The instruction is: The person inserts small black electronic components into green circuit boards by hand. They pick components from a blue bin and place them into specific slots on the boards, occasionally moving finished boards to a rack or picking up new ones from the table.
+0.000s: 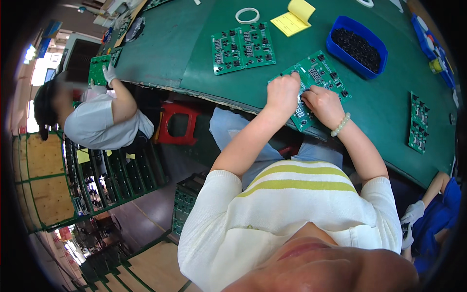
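Observation:
A green circuit board point(327, 73) with black parts and white digit displays lies at the table's front edge, tilted against it. My left hand point(283, 92) is closed over the board's left side, fingers curled down and partly hidden. My right hand point(323, 103), with a beaded bracelet at the wrist, is closed in a pinch low over the board's middle. Whatever its fingertips grip is too small or too covered to name. Just beyond the board, to the right, stands a blue tray point(335, 52) filled with small black parts point(357, 47).
Another populated circuit board point(243, 47) lies left of my hands, near a tape roll point(247, 16) and a yellow notepad point(292, 19). A narrow board point(418, 122) lies far right. A gloved co-worker point(104, 117) holds a board at left; another gloved person point(413, 214) sits right.

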Motion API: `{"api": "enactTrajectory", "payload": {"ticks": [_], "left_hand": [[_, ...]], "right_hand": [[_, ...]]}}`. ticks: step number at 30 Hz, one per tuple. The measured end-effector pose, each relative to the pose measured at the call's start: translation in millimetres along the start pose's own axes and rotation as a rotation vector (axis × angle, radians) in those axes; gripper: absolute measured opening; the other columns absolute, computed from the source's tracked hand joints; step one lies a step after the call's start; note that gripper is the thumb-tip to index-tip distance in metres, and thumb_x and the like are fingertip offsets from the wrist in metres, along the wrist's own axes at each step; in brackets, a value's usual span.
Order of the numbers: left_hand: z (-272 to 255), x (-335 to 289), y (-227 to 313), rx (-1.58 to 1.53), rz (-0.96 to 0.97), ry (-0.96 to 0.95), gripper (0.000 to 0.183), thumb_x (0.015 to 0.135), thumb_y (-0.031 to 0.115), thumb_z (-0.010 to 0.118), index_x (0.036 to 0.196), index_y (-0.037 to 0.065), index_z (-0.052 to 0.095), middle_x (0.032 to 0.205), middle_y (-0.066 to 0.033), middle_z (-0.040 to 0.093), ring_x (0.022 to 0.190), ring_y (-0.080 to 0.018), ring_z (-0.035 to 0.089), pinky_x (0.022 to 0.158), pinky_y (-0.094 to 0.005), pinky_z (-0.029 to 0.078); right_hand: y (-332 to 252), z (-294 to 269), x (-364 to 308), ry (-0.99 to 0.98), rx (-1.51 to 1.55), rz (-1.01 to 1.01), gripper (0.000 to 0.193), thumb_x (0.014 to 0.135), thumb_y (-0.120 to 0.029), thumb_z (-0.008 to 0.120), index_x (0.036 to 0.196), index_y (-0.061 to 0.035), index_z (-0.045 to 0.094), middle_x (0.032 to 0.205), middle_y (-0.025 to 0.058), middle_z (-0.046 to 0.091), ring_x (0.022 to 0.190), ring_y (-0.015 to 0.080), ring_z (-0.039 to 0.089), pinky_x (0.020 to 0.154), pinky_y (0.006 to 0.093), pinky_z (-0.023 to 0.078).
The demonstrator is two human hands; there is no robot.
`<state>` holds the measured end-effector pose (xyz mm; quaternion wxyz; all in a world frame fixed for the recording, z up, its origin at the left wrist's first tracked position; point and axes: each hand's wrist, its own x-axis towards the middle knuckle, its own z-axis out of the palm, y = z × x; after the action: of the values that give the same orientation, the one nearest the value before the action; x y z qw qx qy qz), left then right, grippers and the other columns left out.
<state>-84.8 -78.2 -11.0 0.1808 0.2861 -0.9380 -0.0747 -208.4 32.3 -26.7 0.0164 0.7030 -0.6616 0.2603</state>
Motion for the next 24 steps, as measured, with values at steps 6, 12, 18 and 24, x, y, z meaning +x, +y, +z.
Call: {"api": "enactTrajectory", "payload": {"ticks": [6, 12, 18, 24], "left_hand": [[-5.6, 4.4, 2.1, -0.053, -0.076, -0.072, 0.004, 0.076, 0.002, 0.056, 0.080, 0.002, 0.055, 0.071, -0.0259, 0.064, 0.069, -0.0460, 0.065, 0.063, -0.0560, 0.051], [0.4, 1.9, -3.6, -0.078, -0.097, -0.076, 0.010, 0.077, 0.005, 0.062, 0.087, 0.004, 0.061, 0.077, -0.0198, 0.067, 0.075, -0.0406, 0.067, 0.066, -0.0502, 0.052], [1.7, -9.9, -9.9, -0.509, -0.133, 0.249, 0.015, 0.082, 0.009, 0.070, 0.095, 0.002, 0.066, 0.084, -0.0101, 0.068, 0.055, -0.0194, 0.059, 0.057, -0.0308, 0.049], [-5.4, -44.0, 4.2, -0.886, -0.135, 0.283, 0.013, 0.083, -0.002, 0.070, 0.095, 0.000, 0.068, 0.087, -0.0036, 0.059, 0.064, -0.0055, 0.051, 0.054, -0.0207, 0.041]], "right_hand": [[11.5, -3.4, 6.3, -0.143, 0.063, -0.036, 0.011, 0.081, -0.013, 0.063, 0.073, -0.0056, 0.064, 0.077, 0.0106, 0.060, 0.071, 0.0298, 0.064, 0.061, 0.0412, 0.052], [19.4, -8.8, 20.9, -0.345, 0.018, -0.034, 0.012, 0.081, -0.016, 0.064, 0.076, -0.0064, 0.069, 0.081, 0.0116, 0.064, 0.077, 0.0314, 0.067, 0.066, 0.0428, 0.054], [35.7, -8.2, 16.6, -0.092, 0.468, 0.088, 0.016, 0.087, -0.012, 0.060, 0.094, -0.0060, 0.073, 0.080, 0.0140, 0.064, 0.082, 0.0267, 0.068, 0.068, 0.0402, 0.053], [2.7, -30.0, -22.2, -0.213, 1.723, 0.728, 0.033, 0.097, -0.006, 0.046, 0.127, 0.0006, 0.058, 0.082, -0.0004, 0.051, 0.059, 0.0041, 0.037, 0.046, 0.0191, 0.029]]}}
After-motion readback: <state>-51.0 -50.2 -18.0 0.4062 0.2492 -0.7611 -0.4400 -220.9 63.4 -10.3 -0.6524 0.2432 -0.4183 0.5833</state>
